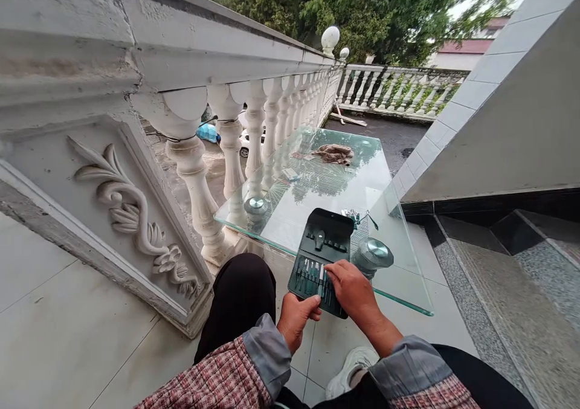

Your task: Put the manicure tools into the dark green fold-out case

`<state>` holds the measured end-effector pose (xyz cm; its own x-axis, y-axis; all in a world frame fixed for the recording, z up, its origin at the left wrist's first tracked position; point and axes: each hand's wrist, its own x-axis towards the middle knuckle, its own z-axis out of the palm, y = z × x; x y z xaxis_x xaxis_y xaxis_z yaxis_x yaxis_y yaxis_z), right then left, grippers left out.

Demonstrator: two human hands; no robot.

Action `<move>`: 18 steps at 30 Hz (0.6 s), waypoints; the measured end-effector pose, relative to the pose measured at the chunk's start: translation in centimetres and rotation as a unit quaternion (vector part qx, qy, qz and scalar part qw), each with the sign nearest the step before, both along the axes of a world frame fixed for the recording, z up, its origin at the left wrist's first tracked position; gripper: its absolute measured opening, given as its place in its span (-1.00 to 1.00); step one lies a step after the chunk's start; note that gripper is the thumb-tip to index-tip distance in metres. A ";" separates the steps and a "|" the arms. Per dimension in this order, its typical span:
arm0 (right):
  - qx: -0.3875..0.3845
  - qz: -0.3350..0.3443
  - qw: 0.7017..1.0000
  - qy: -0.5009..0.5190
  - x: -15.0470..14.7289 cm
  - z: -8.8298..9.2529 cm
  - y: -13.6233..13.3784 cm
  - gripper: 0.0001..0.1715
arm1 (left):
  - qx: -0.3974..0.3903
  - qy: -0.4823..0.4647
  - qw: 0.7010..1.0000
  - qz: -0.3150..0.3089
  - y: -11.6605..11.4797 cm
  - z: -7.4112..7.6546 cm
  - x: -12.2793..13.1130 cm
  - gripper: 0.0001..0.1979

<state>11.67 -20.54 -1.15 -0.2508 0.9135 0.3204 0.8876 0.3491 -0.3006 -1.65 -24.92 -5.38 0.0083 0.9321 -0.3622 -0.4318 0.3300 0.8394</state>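
Note:
A dark green manicure case (327, 225) lies unfolded over the near edge of the glass table. Several slim metal tools (310, 270) sit in a row of loops in its lower half; the upper half has loops with one dark piece in them. My left hand (294, 319) grips the case's near edge, thumb on top and fingers underneath. Over the right side of the case, my right hand (356, 288) is closed, thumb and fingertips pinching a slim manicure tool (321, 274) in the row. The palm hides part of the case.
The glass tabletop (272, 231) carries small shiny metal implements (351, 217), a crumpled brown cloth (334, 153) and a small pale packet (290, 173). Round metal-capped supports (377, 248) show at its near corners. A white balustrade (194, 179) runs along the left; stone steps (502, 288) rise at right.

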 end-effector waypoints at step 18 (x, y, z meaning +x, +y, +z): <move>-0.078 0.008 0.992 -0.104 -0.3 -1.0 -2.5 -0.55 | -0.004 -0.002 1.000 0.002 0.2 -0.4 0.3 -0.66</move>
